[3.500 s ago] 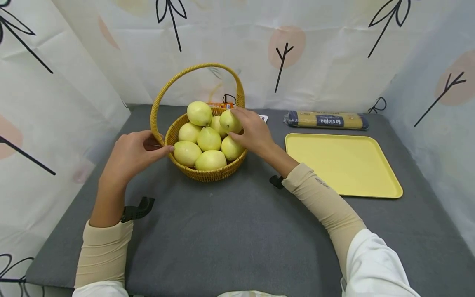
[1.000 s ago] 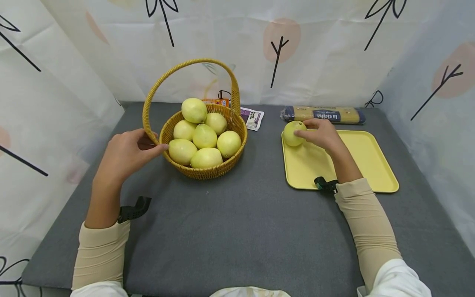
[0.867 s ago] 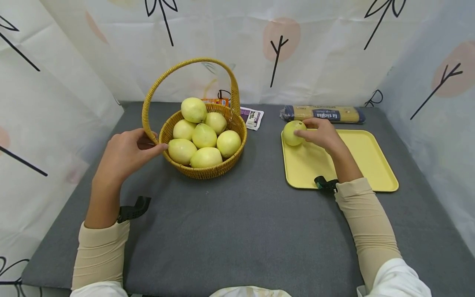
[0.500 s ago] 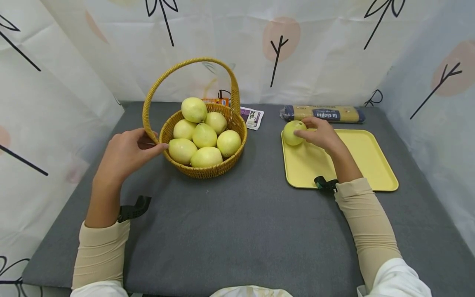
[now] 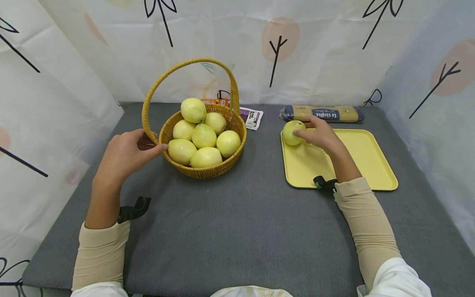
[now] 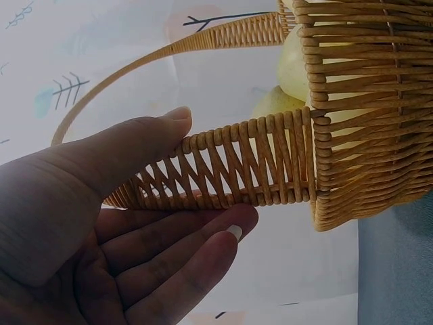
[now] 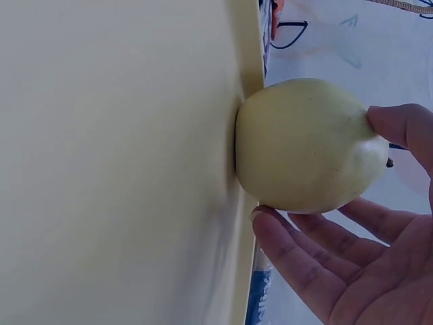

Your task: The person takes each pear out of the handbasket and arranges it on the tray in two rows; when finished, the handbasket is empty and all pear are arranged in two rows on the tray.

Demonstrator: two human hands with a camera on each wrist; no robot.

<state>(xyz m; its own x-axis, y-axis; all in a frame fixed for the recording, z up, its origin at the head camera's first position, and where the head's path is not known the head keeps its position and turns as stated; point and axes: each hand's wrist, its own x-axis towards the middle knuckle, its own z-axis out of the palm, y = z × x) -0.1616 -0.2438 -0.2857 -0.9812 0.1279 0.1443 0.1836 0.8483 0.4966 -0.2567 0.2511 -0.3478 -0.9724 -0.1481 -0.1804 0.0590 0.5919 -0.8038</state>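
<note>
A wicker basket [image 5: 202, 173] with a tall arched handle [image 5: 149, 99] stands left of the middle, with several pale yellow-green pears [image 5: 204, 135] inside. My left hand [image 5: 125, 156] holds the handle's left base; in the left wrist view, the thumb lies on one side of the wickerwork and the fingers on the other. At the far left corner of the yellow tray [image 5: 360, 161], my right hand [image 5: 322, 134] grips one pear [image 7: 308, 145] between thumb and fingers. Its stem faces up and its base sits right at the tray's surface.
Behind the tray lies a long bag of pasta [image 5: 326, 113]. A purple-and-white packet [image 5: 251, 118] and an orange packet [image 5: 217, 102] are behind the basket, partly hidden by it. Patterned white cloth walls [image 5: 237, 49] rise around the grey table [image 5: 222, 235].
Since the oldest frame, my right hand has carried a pear from the basket rightward onto the tray's far left corner. Over the last second both hands have barely moved.
</note>
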